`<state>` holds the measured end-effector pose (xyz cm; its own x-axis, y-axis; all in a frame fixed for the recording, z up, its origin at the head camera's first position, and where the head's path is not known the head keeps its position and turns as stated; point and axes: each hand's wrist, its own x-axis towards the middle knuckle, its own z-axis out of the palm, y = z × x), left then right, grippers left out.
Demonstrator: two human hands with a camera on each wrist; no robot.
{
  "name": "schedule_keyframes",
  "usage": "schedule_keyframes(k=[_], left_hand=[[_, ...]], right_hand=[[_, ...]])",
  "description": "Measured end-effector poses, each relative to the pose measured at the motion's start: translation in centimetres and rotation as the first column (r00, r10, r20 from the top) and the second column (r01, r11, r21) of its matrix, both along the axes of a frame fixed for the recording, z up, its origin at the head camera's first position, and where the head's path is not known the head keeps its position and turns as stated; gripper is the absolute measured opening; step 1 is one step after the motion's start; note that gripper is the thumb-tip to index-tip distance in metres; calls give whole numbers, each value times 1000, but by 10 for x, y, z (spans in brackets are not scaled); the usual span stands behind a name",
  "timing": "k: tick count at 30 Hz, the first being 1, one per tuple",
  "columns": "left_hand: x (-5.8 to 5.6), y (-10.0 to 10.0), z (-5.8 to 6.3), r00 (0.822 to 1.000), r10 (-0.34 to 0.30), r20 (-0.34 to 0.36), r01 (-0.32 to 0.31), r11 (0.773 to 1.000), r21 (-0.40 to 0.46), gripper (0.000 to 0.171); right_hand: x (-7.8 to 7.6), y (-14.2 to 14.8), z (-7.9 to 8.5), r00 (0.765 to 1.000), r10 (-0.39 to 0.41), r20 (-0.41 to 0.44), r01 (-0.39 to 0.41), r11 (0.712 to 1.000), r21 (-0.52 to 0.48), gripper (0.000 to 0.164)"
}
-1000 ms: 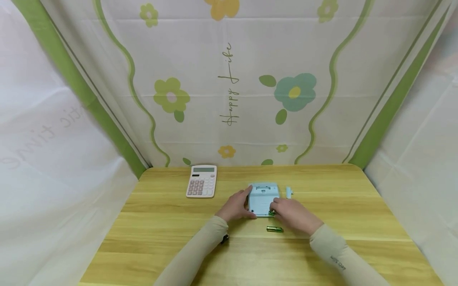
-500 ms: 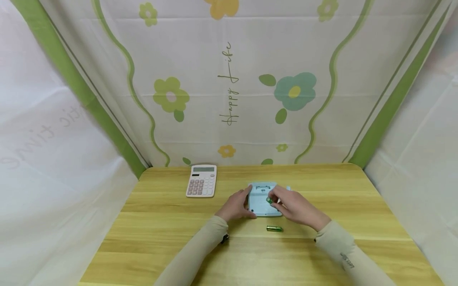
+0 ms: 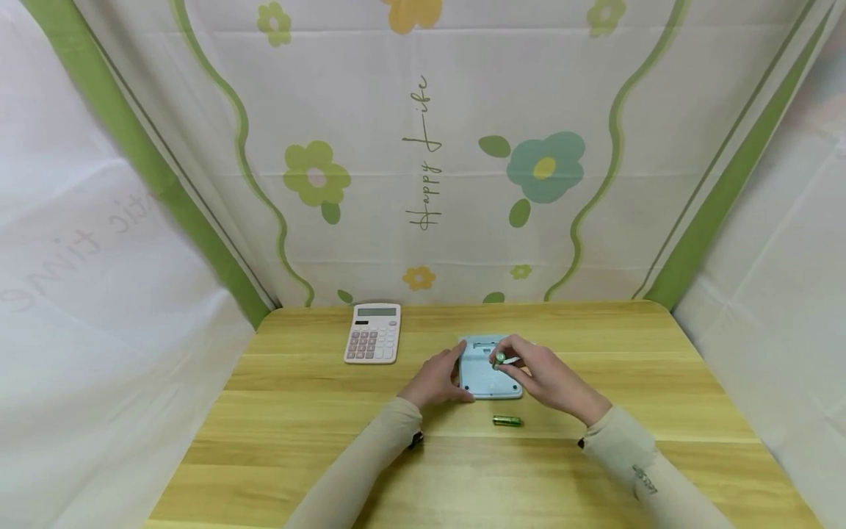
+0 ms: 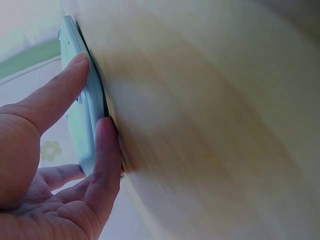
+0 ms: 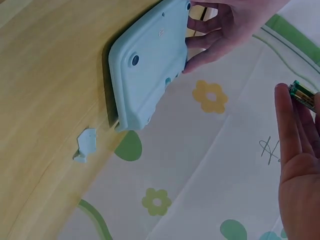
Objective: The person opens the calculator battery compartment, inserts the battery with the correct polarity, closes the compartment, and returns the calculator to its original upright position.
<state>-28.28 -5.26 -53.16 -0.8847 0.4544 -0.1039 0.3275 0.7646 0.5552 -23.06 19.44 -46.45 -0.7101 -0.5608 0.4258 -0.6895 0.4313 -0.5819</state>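
A light-blue calculator (image 3: 489, 383) lies face down on the table, its battery slot uncovered near the far edge. My left hand (image 3: 436, 378) holds it at the left side, with the thumb and fingers on its edge in the left wrist view. Above the calculator's back, my right hand (image 3: 555, 380) pinches a green AA-type battery (image 3: 499, 358) between thumb and fingers, one end facing the head camera. A second green battery (image 3: 507, 421) lies on the wood just in front of the calculator. My right hand hides part of the slot area.
The small blue battery cover (image 5: 87, 141) rests on the table beyond the calculator's right side. Farther left stands a pink-and-white calculator (image 3: 373, 334), keys up, near the back edge. A floral cloth (image 3: 423, 147) hangs behind the wooden table (image 3: 297, 441).
My right hand has lifted the battery from the calculator's near right corner, moved it away from me and turned its end toward the head camera. My left hand stays put.
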Motion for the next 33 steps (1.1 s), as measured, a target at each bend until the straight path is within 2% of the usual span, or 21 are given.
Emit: schedule_keyframes(k=[4,11,14,24,33], left_hand=[[1,0,0,1000,4,2,-4,1000,1,113],[1,1,-1,1000,2,2,-2,1000,-1,113],[1,1,0,1000,-1,2,1,1000,-2,113],[1,2,3,1000,-6,-1,6,1000,-11,113],[0,3,2,1000,-7,-1,7,1000,-13,113]], right_hand=[[0,0,0,1000,2,-21,-2,1000,5,22],[0,-1,-1,987,-53,-150,55,998,9,24],[-1,-1,-1,982,-57,-178,58,998,3,24],[2,0,2,991,-38,-127,39,999,9,20],[0,1,1,986,-27,-165,19,999,-48,22]])
